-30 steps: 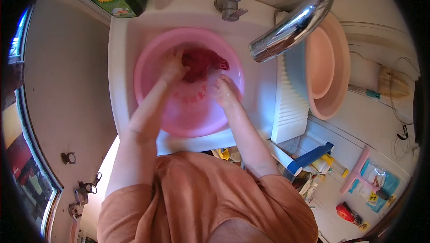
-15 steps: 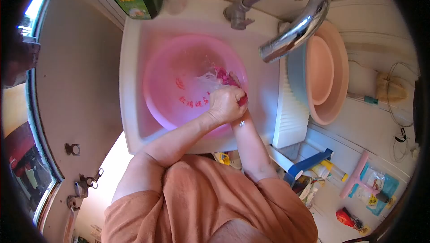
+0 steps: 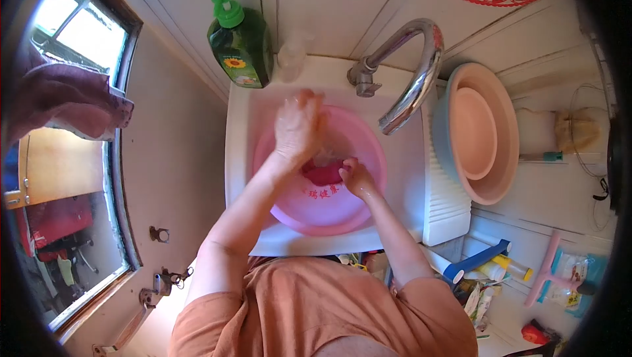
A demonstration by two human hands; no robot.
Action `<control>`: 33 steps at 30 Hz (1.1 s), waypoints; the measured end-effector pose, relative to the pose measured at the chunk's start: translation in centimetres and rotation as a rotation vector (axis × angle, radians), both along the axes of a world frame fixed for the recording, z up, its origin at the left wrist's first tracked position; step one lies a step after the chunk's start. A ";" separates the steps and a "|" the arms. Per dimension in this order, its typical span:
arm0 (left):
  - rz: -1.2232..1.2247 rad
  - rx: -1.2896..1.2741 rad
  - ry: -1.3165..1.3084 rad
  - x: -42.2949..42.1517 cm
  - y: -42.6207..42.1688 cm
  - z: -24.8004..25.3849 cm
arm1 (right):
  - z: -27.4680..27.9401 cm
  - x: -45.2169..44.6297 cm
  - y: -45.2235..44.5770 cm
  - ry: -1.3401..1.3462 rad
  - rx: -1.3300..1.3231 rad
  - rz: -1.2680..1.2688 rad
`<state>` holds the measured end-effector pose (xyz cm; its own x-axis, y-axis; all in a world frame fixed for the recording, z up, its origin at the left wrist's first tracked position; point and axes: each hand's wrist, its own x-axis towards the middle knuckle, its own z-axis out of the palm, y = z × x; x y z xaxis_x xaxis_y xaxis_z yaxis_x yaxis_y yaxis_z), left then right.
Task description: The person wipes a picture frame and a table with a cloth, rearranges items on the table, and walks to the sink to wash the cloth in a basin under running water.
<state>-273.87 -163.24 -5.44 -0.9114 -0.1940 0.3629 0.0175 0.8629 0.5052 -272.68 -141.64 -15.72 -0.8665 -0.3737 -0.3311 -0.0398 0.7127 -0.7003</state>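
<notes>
A pink basin (image 3: 316,227) stands in the white sink, with water and red printed characters in its bottom. Within it lies a wet dark-pink cloth (image 3: 324,174), bunched up. At the cloth's right end is my right hand (image 3: 357,177), its fingers closed on the edge. My left hand (image 3: 299,127) is raised over the basin's upper left part, above the cloth; its fingers point away and are somewhat blurred, and nothing shows in them.
A green pump bottle (image 3: 242,48) and a clear bottle (image 3: 291,57) stand behind the sink. The chrome faucet (image 3: 428,61) arches over its back right. Nested basins (image 3: 503,140) lean at the right, beside the white ribbed board (image 3: 447,209).
My hands were together, clenched around the cloth at the basin's right; now they are apart, the left up and leftward. The cloth lies lower in the basin. The view has tilted up.
</notes>
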 end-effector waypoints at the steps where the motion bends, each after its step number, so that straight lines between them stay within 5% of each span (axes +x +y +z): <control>1: 0.027 0.012 0.193 -0.6 -1.1 2.6 | 2.7 -1.0 -1.2 0.055 0.083 0.105; 2: 0.034 -0.036 0.355 -1.6 -2.4 3.6 | 3.9 -2.0 -2.2 0.109 0.167 0.209; 3: 0.055 -0.052 0.389 -2.4 -3.0 4.8 | 3.8 -3.0 -3.4 0.149 -0.096 0.121; 7: 0.079 -0.136 0.274 -5.5 -4.7 4.6 | 9.5 -8.7 -12.3 -0.630 -1.237 -0.384; 11: 0.055 -0.157 0.217 -6.5 -5.2 3.6 | 11.8 -14.9 -18.8 -0.731 -1.706 -0.407; 33: 0.027 -0.270 0.150 -6.8 -4.6 2.5 | 11.6 -16.0 -18.7 -0.663 -1.764 -0.361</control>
<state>-280.64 -167.84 -2.97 -0.8394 -0.0962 0.5350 0.0495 0.9666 0.2515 -288.73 -160.29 -4.12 -0.8814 -0.4628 -0.0950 0.4628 -0.8053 -0.3706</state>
